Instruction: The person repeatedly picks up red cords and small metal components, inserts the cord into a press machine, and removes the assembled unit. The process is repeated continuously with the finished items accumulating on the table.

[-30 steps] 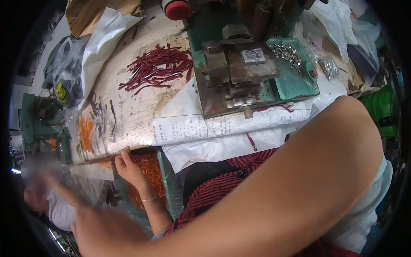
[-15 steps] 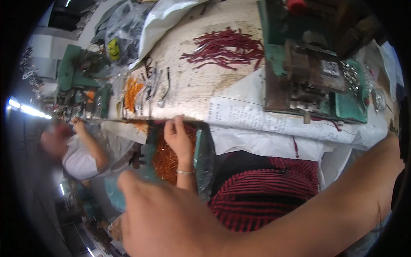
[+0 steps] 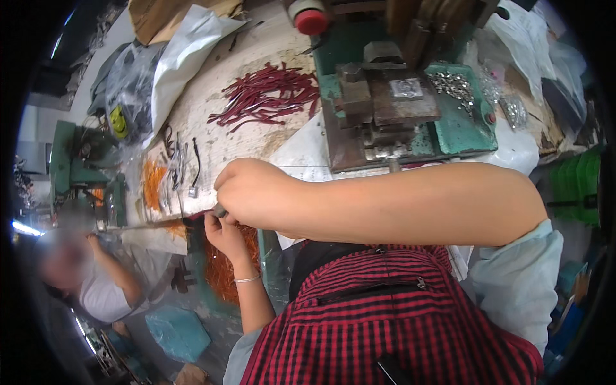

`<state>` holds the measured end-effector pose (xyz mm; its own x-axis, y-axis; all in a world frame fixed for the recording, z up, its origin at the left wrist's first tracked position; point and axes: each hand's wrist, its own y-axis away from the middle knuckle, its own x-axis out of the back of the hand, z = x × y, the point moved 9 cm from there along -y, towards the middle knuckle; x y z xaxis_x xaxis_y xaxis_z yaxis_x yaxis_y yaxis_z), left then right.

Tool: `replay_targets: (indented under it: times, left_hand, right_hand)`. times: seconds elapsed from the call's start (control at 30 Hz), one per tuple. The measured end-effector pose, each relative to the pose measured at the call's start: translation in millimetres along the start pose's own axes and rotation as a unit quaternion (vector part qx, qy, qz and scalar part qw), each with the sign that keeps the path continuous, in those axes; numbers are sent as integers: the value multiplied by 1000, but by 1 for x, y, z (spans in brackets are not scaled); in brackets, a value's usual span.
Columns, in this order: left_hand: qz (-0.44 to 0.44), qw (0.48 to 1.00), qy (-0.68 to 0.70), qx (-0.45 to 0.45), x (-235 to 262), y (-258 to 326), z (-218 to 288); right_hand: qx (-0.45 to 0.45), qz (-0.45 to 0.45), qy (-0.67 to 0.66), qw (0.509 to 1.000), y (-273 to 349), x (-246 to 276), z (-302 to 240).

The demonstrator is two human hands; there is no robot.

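Left of the press, the left hand and right hand meet; I cannot tell what either grips. Red straps lie beside the press.

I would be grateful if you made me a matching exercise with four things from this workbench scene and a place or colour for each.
1. left hand
2. dark red strips
3. small metal pieces
4. round knob

A. in the green tray
B. bright red
C. close to the right hand
D. piled on the pale tabletop

Pairs: 1-C, 2-D, 3-A, 4-B
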<state>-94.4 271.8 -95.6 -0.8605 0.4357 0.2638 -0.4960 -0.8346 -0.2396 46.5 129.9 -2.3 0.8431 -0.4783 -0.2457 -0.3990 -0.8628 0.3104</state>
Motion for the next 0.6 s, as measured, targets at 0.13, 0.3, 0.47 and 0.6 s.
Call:
replay_targets:
  times: [0.13, 0.3, 0.47, 0.6]
  left_hand:
    - [40, 999, -6, 11, 7, 1, 23]
    - [-189, 973, 95, -92, -57, 19, 205]
    - [-566, 727, -65, -383, -182, 129, 323]
    - [-581, 683, 18, -442, -207, 200, 380]
  right_hand:
    - [-16, 1, -94, 995, -7, 9, 6]
    - [-39, 122, -186, 974, 21, 81, 38]
    - [-52, 13, -70, 996, 64, 88, 90]
    - [-79, 51, -213, 972, 121, 90, 95]
